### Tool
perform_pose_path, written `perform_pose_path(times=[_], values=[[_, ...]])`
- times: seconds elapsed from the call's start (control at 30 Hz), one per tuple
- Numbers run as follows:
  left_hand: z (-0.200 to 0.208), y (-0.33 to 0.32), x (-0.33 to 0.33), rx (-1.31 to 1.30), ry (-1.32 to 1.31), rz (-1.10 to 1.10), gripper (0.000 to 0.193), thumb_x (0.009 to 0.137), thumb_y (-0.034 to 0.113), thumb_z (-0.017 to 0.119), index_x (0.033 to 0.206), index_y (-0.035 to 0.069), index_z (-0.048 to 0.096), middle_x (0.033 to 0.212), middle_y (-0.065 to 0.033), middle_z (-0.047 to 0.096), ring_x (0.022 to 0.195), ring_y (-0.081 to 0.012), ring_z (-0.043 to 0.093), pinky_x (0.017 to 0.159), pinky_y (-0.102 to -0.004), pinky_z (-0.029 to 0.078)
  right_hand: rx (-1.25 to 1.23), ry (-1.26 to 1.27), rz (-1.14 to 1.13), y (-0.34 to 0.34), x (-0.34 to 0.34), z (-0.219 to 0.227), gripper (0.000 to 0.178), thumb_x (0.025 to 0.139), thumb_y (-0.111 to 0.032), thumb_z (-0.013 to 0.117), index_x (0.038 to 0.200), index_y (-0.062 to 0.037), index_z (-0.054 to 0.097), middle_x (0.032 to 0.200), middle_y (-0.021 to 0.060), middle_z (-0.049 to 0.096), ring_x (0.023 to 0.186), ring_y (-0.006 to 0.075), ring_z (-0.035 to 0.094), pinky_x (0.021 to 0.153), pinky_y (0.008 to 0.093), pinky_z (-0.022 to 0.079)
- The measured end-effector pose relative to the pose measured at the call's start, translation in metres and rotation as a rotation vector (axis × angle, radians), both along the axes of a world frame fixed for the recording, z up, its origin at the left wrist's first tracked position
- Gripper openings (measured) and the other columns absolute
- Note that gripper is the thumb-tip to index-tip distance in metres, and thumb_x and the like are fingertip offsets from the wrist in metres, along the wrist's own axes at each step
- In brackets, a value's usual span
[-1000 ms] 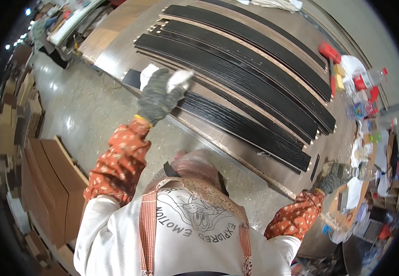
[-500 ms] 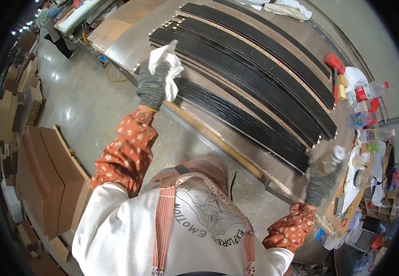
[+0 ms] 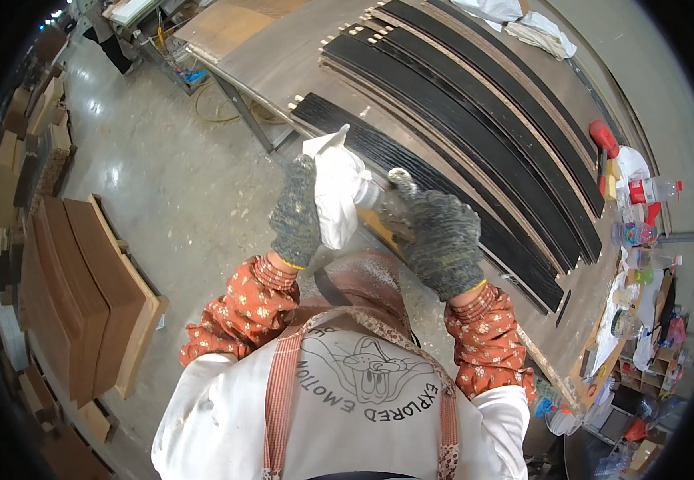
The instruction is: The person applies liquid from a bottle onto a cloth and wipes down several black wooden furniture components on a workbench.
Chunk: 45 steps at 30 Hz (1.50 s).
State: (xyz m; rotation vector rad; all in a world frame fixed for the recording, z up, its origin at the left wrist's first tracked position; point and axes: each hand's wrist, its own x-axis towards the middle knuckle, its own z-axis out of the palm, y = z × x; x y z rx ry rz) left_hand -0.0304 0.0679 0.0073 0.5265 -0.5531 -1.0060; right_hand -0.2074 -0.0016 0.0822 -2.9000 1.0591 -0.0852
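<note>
In my gloved left hand (image 3: 297, 212) is a bunched white cloth (image 3: 336, 192), held in front of me by the table's near edge. My gloved right hand (image 3: 441, 240) grips a clear bottle (image 3: 382, 206), tilted sideways, with its end against or right beside the cloth. Whether liquid comes out I cannot tell. Just beyond my hands, a single black wood-grain board (image 3: 379, 152) lies along the near edge of the table. Small pale dowels (image 3: 296, 102) stick out of its left end. Behind it lie several more black boards (image 3: 459, 120) in rows, some stacked.
The table (image 3: 259, 60) carries white cloths (image 3: 540, 36) at the far side. At its right stand several plastic bottles (image 3: 635, 234) and a red-handled tool (image 3: 603, 138). Brown curved panels (image 3: 83, 296) are stacked on the left floor. A person (image 3: 107, 40) stands at the far left.
My right hand has come from the table's right end to the middle, bringing the bottle to the cloth. My left hand has drawn nearer to me, off the boards, still with the cloth.
</note>
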Motion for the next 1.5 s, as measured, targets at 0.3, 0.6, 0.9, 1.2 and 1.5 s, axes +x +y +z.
perform_pose_path(times=[0.3, 0.6, 0.9, 1.2, 1.5], values=[[-0.013, 0.032, -0.010, 0.771, -0.587, 0.217, 0.035, 0.098, 0.017, 0.045, 0.129, 0.001, 0.046, 0.116, -0.0119, 0.055, 0.101, -0.0176, 0.056, 0.087, -0.0291, 0.048, -0.008, 0.131, 0.162, 0.010, 0.034, 0.000, 0.046, 0.080, -0.018, 0.056, 0.125, -0.0081, 0.053, 0.080, 0.0120, 0.060, 0.072, 0.0279, 0.060, 0.062, 0.0413, 0.046], [0.036, 0.013, -0.015, 0.287, -0.234, 0.170, 0.035, 0.092, 0.019, 0.057, 0.124, 0.006, 0.048, 0.103, -0.0075, 0.059, 0.088, -0.0132, 0.059, 0.069, -0.0263, 0.051, 0.303, 0.016, -0.138, -0.008, 0.044, 0.029, 0.056, 0.082, -0.036, 0.067, 0.128, -0.0095, 0.049, 0.100, 0.0086, 0.063, 0.089, 0.0234, 0.062, 0.069, 0.0377, 0.052], [-0.006, -0.077, -0.076, 0.103, -1.793, 0.539, 0.025, 0.084, 0.025, 0.061, 0.104, 0.010, 0.065, 0.115, -0.0099, 0.061, 0.105, -0.0281, 0.057, 0.095, -0.0411, 0.045, 0.071, -0.997, -0.356, -0.070, -0.123, -0.082, 0.091, 0.066, -0.029, 0.084, 0.136, -0.0020, 0.031, 0.118, 0.0144, 0.052, 0.106, 0.0275, 0.057, 0.093, 0.0376, 0.049], [-0.031, -0.089, 0.062, 0.475, -1.862, 0.875, 0.026, 0.085, 0.027, 0.062, 0.108, 0.014, 0.065, 0.116, -0.0118, 0.061, 0.106, -0.0274, 0.056, 0.094, -0.0401, 0.043, 0.328, -1.067, -0.351, -0.054, -0.129, -0.090, 0.054, 0.076, -0.018, 0.072, 0.121, -0.0062, 0.046, 0.105, 0.0087, 0.059, 0.099, 0.0255, 0.058, 0.089, 0.0402, 0.048], [-0.029, -0.101, 0.006, 0.407, -1.889, 0.433, 0.021, 0.088, 0.019, 0.058, 0.107, 0.012, 0.062, 0.108, -0.0072, 0.063, 0.092, -0.0213, 0.062, 0.081, -0.0346, 0.051, -0.238, -0.393, -0.263, -0.065, -0.136, -0.087, 0.021, 0.074, -0.016, 0.064, 0.093, -0.0057, 0.063, 0.094, 0.0100, 0.061, 0.095, 0.0301, 0.058, 0.093, 0.0469, 0.043]])
